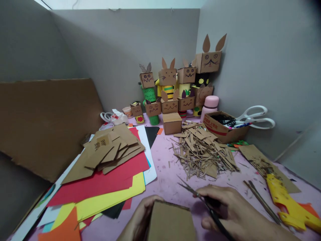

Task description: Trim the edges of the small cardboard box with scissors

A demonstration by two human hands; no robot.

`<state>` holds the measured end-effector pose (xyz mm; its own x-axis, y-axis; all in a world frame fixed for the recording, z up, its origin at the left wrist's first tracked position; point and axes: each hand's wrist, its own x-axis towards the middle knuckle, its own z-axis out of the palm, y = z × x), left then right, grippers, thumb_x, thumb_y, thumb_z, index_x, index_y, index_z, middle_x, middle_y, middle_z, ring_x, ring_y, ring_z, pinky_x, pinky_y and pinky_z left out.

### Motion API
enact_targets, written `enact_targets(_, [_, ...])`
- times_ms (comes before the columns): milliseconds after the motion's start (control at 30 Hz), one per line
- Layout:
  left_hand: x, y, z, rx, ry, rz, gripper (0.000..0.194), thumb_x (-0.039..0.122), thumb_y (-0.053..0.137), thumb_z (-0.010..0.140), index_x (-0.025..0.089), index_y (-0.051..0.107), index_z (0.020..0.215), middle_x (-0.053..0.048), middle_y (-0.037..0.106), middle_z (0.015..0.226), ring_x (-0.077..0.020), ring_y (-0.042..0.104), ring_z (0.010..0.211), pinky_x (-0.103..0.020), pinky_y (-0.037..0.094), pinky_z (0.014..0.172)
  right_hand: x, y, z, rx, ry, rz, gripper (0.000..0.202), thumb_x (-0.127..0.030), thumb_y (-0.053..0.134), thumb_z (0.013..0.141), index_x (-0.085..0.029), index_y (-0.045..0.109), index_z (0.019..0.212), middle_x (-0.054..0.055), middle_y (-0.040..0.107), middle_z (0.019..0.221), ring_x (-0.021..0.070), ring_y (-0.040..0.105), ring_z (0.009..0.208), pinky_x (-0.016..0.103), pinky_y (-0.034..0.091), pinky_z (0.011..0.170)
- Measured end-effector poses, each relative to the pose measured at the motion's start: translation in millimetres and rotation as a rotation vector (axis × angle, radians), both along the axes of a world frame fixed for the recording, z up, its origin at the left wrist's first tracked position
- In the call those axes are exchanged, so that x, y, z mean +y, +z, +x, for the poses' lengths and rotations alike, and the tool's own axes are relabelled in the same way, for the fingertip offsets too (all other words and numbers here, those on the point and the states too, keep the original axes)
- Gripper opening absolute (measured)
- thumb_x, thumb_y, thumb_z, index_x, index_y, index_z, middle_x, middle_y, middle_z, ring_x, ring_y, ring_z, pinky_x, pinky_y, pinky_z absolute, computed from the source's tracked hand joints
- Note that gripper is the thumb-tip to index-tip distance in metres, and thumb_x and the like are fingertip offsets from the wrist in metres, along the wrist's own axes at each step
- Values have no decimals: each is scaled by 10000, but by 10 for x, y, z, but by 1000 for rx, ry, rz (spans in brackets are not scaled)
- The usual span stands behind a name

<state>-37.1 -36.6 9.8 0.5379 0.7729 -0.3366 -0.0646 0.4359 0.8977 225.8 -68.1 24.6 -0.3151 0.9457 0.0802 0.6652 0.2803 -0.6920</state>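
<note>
My left hand (pixel 141 216) wraps round the left side of a small cardboard box (pixel 172 222) at the bottom middle of the head view. The box's near part is cut off by the frame's lower edge. In my right hand (pixel 230 207) is a pair of scissors (pixel 194 192) with black handles, its slim blades pointing up and left, slightly parted. The blades are above the table, beside the box's far right corner and apart from it. Some of my right fingers are hidden behind the handles.
Cardboard scraps (pixel 203 150) are heaped centre right, and cardboard sheets (pixel 115 147) lie on coloured paper (pixel 100 187) at left. A yellow glue gun (pixel 283 201) rests at right. Cardboard animal figures (pixel 170 107), another box (pixel 172 124), a pink bottle (pixel 210 106) and an open carton (pixel 223 129) stand behind.
</note>
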Motion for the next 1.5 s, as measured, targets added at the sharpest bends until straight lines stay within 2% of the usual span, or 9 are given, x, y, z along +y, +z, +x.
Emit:
enact_targets(133, [109, -15, 17, 2, 37, 13, 391, 568, 632, 722, 248, 637, 946, -36, 674, 840, -296, 645, 925, -441, 488, 901, 30, -26, 13, 152, -26, -80, 483, -320, 737, 632, -231, 655, 1099, 44, 659, 966, 222, 599, 863, 318, 454, 767])
enact_targets(333, [165, -138, -41, 19, 68, 62, 314, 508, 663, 728, 233, 639, 877, -24, 669, 757, -267, 667, 832, -404, 521, 824, 46, -50, -60, 427, -106, -380, 355, -372, 680, 662, -172, 602, 945, -101, 316, 550, 96, 292, 499, 226, 252, 469])
enact_targets(533, [71, -379, 18, -6, -3, 194, 441, 601, 584, 741, 282, 603, 1044, -28, 666, 836, -267, 673, 799, -437, 542, 741, 36, -236, -85, 637, -59, -401, 411, -452, 712, 702, -180, 573, 976, -83, 378, 596, 104, 297, 543, 240, 240, 496])
enact_targets(667, [-18, -369, 54, -18, 6, 291, 653, 645, 656, 635, 313, 519, 1180, -59, 644, 1080, -309, 631, 977, -485, 493, 874, 30, -335, -120, 627, -54, -302, 433, -432, 701, 728, -172, 570, 1048, -53, 429, 677, 126, 344, 603, 260, 287, 552])
enact_targets(767, [-116, -190, 32, 25, -22, 556, 881, 570, 819, 412, 279, 504, 1181, -88, 583, 1182, -360, 540, 1123, -500, 395, 1001, 48, -353, -140, 517, -125, -208, 394, -403, 672, 741, -159, 600, 1042, -39, 440, 698, 148, 387, 647, 279, 330, 603])
enact_targets(933, [-278, 93, 35, 240, -97, 969, 883, 403, 803, 558, 313, 340, 1304, -89, 506, 1262, -297, 532, 1138, -440, 418, 986, 80, -437, -121, 428, -203, -110, 415, -421, 684, 734, -156, 629, 1048, -8, 552, 720, 175, 515, 667, 289, 418, 632])
enact_targets(1100, [-277, 122, 51, 268, -118, 1477, 983, 431, 752, 620, 276, 152, 1383, -128, 511, 1288, -270, 518, 1159, -406, 401, 989, 122, -573, -66, 375, -206, -31, 421, -442, 689, 710, -163, 671, 1025, 84, 717, 881, 247, 651, 810, 323, 509, 732])
enact_targets(1333, [-390, 86, 91, 605, -54, 2021, 333, 177, 502, 880, 160, 478, 1212, -75, 643, 1227, -174, 492, 1195, -392, 157, 1138, 137, -580, -25, 313, -228, 76, 351, -293, 672, 601, -201, 738, 933, 100, 768, 978, 306, 706, 915, 377, 555, 821])
enact_targets(1500, [-464, 3, 187, 662, -49, 2220, 283, 202, 435, 922, 232, 589, 1157, 1, 637, 1249, -159, 495, 1182, -471, 66, 1170, 158, -653, 42, 204, -202, 152, 423, -301, 677, 577, -173, 732, 975, 126, 763, 998, 341, 710, 919, 425, 572, 818])
